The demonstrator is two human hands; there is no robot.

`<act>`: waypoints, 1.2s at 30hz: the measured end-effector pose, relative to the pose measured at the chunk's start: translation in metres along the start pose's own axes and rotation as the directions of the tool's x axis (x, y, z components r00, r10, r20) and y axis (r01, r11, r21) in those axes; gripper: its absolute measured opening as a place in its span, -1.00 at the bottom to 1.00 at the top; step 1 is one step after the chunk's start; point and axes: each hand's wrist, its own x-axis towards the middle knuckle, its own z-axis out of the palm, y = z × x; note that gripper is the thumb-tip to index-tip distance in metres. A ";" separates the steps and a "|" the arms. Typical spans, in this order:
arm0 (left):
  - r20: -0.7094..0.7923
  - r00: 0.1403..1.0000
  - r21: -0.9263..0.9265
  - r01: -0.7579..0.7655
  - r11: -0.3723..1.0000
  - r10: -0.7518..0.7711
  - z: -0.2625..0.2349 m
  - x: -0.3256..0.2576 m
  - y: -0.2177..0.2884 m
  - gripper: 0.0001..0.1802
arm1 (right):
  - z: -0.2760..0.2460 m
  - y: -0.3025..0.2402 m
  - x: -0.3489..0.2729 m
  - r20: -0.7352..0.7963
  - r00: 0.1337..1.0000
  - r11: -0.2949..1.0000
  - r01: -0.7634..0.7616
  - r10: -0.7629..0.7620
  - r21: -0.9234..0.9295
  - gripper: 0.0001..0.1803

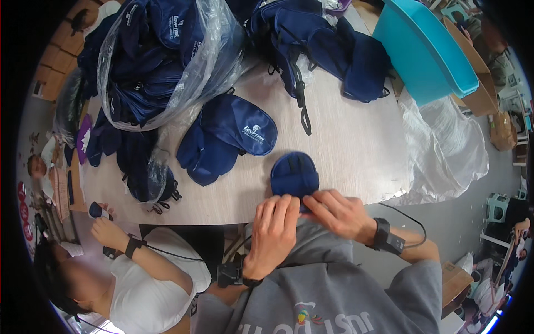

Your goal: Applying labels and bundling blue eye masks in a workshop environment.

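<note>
Both my hands meet at the near edge of the pale table, on a small navy blue fabric piece (294, 173) with a rounded far end and a straight-edged panel across it. My left hand (274, 225) pinches its near end from the left, fingers pressed together. From the right, my right hand (338, 212) grips the same end with thumb and fingers. What the fingertips cover is hidden. Just beyond, to the left, lie navy fabric pouches (228, 136) with a white print and a black cord end.
A clear plastic bag (192, 83) full of navy pouches stands at the far left. More navy pouches (364, 67) with black cords lie at the back. A turquoise bin (420, 53) is at the far right, above white sheeting (445, 145). At left, a co-worker (150, 273) holds a small navy item.
</note>
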 end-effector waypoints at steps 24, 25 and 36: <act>-0.093 0.995 0.011 -0.026 1.000 0.027 0.013 -0.028 -0.003 -0.61 | -0.027 0.020 0.019 0.356 0.804 0.655 -0.595 0.476 0.466 -0.76; -0.096 0.995 0.011 -0.028 1.000 0.028 0.013 -0.028 -0.003 -0.61 | -0.028 0.017 0.018 0.344 0.801 0.651 -0.599 0.490 0.466 -0.78; -0.090 0.995 0.001 -0.043 0.999 0.043 0.010 -0.027 -0.004 -0.64 | -0.016 -0.007 0.014 -0.055 0.984 0.922 -0.140 0.171 0.361 -0.74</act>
